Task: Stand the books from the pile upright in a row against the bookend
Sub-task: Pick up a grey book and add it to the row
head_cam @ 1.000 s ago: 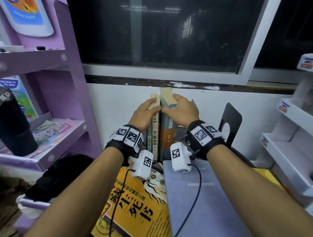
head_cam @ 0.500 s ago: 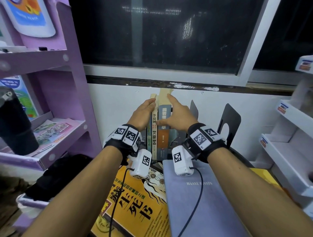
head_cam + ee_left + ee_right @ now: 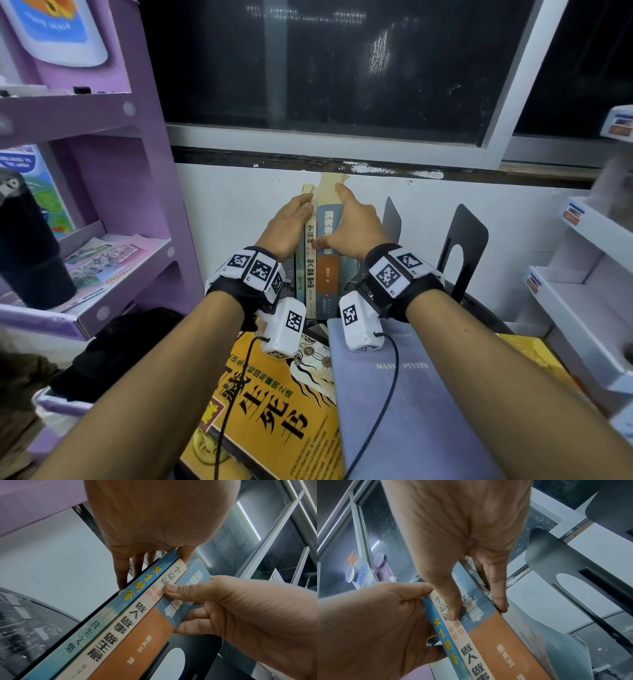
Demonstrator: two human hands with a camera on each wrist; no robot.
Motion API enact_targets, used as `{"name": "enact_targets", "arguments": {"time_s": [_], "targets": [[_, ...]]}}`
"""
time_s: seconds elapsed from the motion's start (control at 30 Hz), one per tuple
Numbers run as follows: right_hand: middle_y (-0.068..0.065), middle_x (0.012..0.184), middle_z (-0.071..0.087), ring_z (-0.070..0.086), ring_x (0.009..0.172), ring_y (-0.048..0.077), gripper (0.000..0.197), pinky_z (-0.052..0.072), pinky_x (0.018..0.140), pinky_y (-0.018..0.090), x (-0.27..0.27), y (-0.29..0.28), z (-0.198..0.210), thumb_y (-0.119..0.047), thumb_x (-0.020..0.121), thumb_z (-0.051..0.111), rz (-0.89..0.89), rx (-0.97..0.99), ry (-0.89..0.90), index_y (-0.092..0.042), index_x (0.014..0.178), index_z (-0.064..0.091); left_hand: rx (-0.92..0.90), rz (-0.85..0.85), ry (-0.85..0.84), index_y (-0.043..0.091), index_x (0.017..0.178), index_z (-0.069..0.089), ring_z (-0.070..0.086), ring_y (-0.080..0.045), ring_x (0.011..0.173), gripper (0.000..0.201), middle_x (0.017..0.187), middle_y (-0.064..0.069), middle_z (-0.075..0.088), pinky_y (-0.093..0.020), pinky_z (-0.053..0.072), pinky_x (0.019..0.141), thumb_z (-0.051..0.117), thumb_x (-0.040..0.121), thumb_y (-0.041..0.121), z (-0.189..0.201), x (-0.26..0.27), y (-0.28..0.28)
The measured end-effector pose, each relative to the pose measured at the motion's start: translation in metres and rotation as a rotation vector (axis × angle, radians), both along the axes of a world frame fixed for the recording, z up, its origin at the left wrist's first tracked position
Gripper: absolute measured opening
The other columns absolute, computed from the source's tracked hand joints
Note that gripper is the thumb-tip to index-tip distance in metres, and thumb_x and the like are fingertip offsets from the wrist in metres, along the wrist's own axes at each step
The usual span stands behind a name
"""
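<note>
1. The left hand (image 3: pixel 291 224) lies flat against the left side of three upright books, its fingers (image 3: pixel 122 573) straight down the outer cover and its thumb laid over the top edge; it presses rather than grips.
2. The right hand (image 3: pixel 349 228) holds the thickest book from the right: its thumb (image 3: pixel 171 590) sits on the spines at the seam between the middle and right books, and its fingers (image 3: pixel 499 599) run down the far cover.
3. The thin blue book (image 3: pixel 135 591) stands at the left of the row, the cream-spined book (image 3: pixel 137 613) in the middle, and the thick blue and orange book (image 3: pixel 328 253) at the right. All three touch side by side with their spines toward the person, close to the white wall.
4. A black metal bookend (image 3: pixel 466 253) stands well to the right of the row, apart from it. A second dark upright plate (image 3: pixel 392 221) rises just beyond the right hand; whether the books touch it cannot be told.
5. Nearer the person, a yellow book (image 3: pixel 274 411) and a grey-blue book (image 3: pixel 411 411) lie flat side by side on the desk.
6. A purple shelf unit (image 3: pixel 113 192) stands at the left and a white rack (image 3: pixel 582 274) at the right, with a dark window (image 3: pixel 342 68) above the wall.
</note>
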State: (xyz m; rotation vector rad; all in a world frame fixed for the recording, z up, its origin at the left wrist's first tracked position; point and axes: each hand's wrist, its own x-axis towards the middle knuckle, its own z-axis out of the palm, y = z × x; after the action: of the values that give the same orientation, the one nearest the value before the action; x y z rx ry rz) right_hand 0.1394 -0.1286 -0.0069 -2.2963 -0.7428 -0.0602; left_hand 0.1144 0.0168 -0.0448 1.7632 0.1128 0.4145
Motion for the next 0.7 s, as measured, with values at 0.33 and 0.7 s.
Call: {"name": "enact_targets", "arguments": {"time_s": [0.33, 0.7], "targets": [[0.011, 0.117, 0.060, 0.061, 0.104, 0.028, 0.119, 0.053, 0.090, 0.042, -0.002, -0.001, -0.001, -0.031, 0.066, 0.088, -0.003, -0.022, 0.010, -0.025, 0.153, 0.007, 0.041, 0.005, 0.040, 0.034, 0.137, 0.040, 0.060, -0.025, 0.115, 0.073, 0.132, -0.005, 0.058, -0.052, 0.043, 0.102, 0.039, 0.071, 0.065, 0.004, -0.008, -0.003], [0.006, 0.122, 0.063, 0.063, 0.100, 0.019, 0.098, 0.058, 0.079, 0.035, -0.007, -0.020, 0.009, -0.019, 0.078, 0.079, 0.093, 0.028, 0.145, -0.028, 0.152, 0.015, 0.070, 0.083, 0.020, 0.029, 0.132, 0.048, 0.061, -0.023, 0.111, 0.040, 0.128, -0.005, 0.060, -0.049, 0.046, 0.100, 0.039, 0.095, 0.041, 0.013, -0.025, -0.012]]}}
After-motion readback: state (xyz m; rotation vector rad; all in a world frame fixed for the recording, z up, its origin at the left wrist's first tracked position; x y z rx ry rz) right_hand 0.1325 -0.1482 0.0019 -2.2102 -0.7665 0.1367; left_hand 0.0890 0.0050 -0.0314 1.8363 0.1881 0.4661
